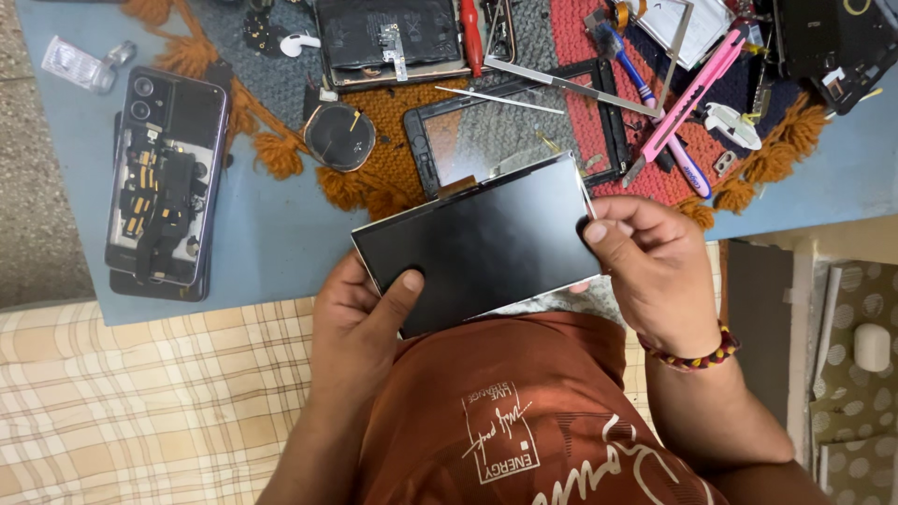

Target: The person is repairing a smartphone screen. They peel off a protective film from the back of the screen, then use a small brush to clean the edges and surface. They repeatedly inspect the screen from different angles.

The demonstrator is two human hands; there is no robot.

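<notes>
Glossy flat panel (482, 245) between hands (360, 323)

the screen panel (477, 243) sits between both hands; an opened phone (166, 178) lies left of them, an empty frame (514, 126) just beyond.

A phone-repair workbench; beyond the held panel lie an opened phone (166, 178), an empty screen frame (519, 126), a pink utility knife (692, 93), a red screwdriver (470, 37) and tweezers (496, 99) on a blue table (271, 243).
</notes>
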